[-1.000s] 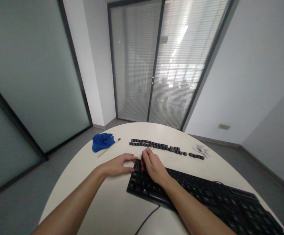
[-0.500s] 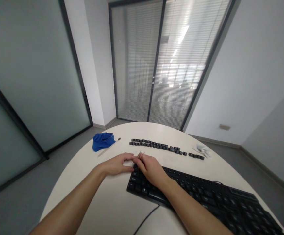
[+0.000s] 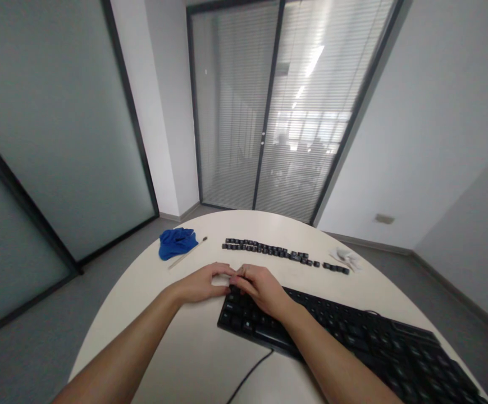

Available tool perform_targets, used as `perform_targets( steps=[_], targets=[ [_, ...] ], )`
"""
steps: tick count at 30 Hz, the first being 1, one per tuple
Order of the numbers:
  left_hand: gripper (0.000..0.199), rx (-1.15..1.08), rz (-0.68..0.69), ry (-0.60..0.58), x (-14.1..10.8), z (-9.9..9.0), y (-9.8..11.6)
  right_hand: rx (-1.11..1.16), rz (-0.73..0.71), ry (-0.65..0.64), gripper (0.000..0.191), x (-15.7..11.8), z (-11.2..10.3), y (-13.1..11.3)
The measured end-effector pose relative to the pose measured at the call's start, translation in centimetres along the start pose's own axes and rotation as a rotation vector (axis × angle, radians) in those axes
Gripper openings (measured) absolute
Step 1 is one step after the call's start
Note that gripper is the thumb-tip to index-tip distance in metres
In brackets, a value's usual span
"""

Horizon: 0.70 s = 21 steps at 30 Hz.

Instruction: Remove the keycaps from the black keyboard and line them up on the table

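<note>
Our right hand (image 3: 263,286) bends over the left end of the black keyboard (image 3: 387,342), fingertips closed in a pinch, though we cannot tell what they hold. Our left hand (image 3: 201,282) is open, thumb and fingers parted at that corner. The keyboard lies on our desk (image 3: 176,359); beyond it sit loose keycaps (image 3: 264,248), a thin brush (image 3: 188,253) and a crumpled blue cloth (image 3: 177,243)

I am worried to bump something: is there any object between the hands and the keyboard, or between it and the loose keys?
No visible object separates the left hand or right hand from the keyboard. Only the right hand partly blocks the way to the loose keys.
</note>
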<state>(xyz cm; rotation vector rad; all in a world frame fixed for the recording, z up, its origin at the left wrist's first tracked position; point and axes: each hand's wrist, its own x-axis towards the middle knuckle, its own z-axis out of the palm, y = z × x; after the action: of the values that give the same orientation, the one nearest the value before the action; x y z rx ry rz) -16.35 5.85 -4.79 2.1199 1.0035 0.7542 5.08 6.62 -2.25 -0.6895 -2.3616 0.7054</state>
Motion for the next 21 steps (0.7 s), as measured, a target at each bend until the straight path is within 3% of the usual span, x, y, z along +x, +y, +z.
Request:
perform_targets(
  steps=[10, 16, 21],
  targets=[
    [0.031, 0.012, -0.001, 0.009, -0.1, 0.0, 0.1, 0.233, 0.230, -0.009, 0.038, 0.2, -0.2, 0.4],
    [0.025, 0.005, 0.074, -0.004, 0.0, 0.0, 0.2, 0.177, 0.189, -0.131, 0.041, 0.2, -1.6, -0.1],
    [0.026, 0.071, 0.056, 0.038, -0.2, 0.2, -0.1, 0.275, 0.195, -0.064, 0.034, -0.2, -1.0, 1.1]
  ],
)
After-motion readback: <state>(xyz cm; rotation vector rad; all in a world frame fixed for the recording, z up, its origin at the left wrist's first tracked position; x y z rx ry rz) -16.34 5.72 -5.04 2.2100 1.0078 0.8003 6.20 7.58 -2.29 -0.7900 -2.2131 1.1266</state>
